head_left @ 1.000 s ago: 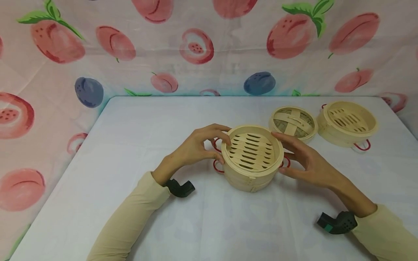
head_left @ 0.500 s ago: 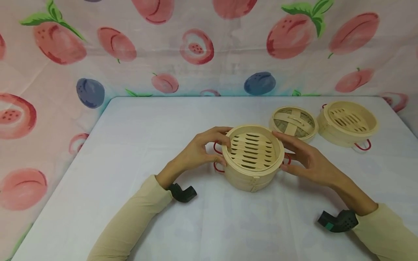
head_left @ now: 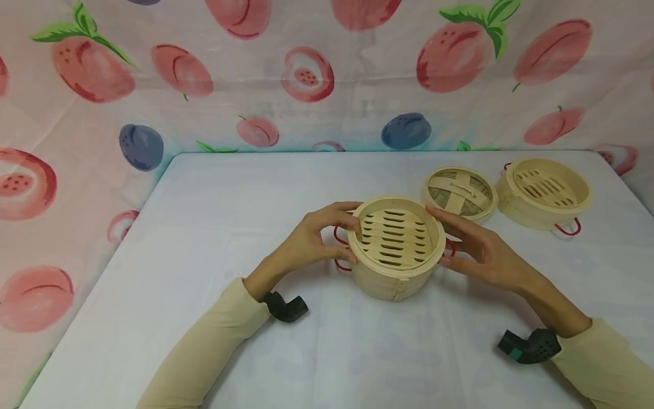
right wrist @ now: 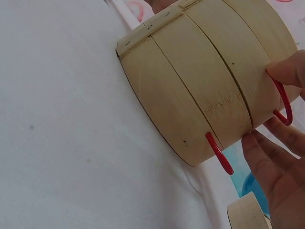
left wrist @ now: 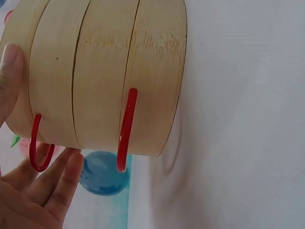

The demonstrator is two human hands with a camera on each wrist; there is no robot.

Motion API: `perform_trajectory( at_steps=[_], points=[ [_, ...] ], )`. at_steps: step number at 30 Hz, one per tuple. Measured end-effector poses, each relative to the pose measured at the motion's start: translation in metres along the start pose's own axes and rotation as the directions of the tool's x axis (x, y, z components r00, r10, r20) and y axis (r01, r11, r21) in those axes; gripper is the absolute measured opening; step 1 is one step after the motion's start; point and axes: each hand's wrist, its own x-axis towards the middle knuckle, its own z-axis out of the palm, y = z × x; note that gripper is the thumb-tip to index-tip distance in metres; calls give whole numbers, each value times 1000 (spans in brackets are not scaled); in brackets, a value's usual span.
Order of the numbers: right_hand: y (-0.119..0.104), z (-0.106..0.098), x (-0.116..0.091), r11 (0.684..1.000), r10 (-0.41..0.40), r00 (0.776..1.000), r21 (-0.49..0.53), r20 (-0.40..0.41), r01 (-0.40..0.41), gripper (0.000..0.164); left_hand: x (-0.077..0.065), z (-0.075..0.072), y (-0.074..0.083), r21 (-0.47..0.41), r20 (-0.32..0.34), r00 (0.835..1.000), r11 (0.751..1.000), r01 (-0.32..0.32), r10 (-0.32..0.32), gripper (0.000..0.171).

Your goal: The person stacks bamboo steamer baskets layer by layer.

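Note:
Two round bamboo steamer baskets stand stacked at mid-table, the upper basket (head_left: 398, 271) showing its slatted floor. Under it, the lower basket (right wrist: 162, 90) stands on the white cloth. My left hand (head_left: 318, 233) grips the upper basket from the left, fingers at the rim, thumb on the outer wall. From the right my right hand (head_left: 477, 250) holds the same basket, forefinger at the rim and thumb beside a red handle (right wrist: 284, 102). In the left wrist view, a red handle (left wrist: 126, 129) on the lower basket sits offset from the upper one's.
Behind the stack to the right lies a woven bamboo lid (head_left: 455, 207) with a strap handle. Beside it stands another steamer basket (head_left: 531, 213) with red handles. A white cloth covers the table (head_left: 245, 187), with a fruit-print cloth (head_left: 357, 79) behind it.
The upper basket has turned slightly on the lower one, its front seam shifting right to line up with the lower seam. My left hand has shifted a little with it.

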Motion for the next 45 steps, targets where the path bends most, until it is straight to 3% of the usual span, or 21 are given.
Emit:
perform_trajectory(
  at_steps=[4, 12, 18, 26, 35, 40, 45],
  points=[
    [1, 0, 1, 999, -11, 1000, 31, 8, 11, 80, -2, 0, -3, 5, -2, 1000, 1000, -21, 21, 48],
    [-2, -2, 1, 997, 74, 997, 39, 2, -74, 80, -2, 2, -4, 41, -22, 999, 999, -23, 24, 47],
    [-3, -2, 4, 996, 79, 997, 34, 3, -79, 80, -4, 3, -5, 19, -36, 999, 999, -28, 29, 48],
    [5, 3, 2, 991, 1, 1000, 135, 8, -2, 76, -12, 6, -2, -91, -37, 999, 995, 26, -30, 48],
    [6, 3, -7, 993, 43, 999, 112, -24, -40, 77, -18, 22, 9, -184, -65, 991, 977, 104, -118, 44],
    [3, 2, -7, 990, 81, 996, 119, -29, -77, 77, -18, 28, 21, -223, -111, 989, 972, 74, -100, 46],
    [2, 3, -2, 987, 1, 1000, 160, -15, 1, 75, -24, 32, 8, -193, -140, 987, 980, 54, -82, 60]
  ],
)
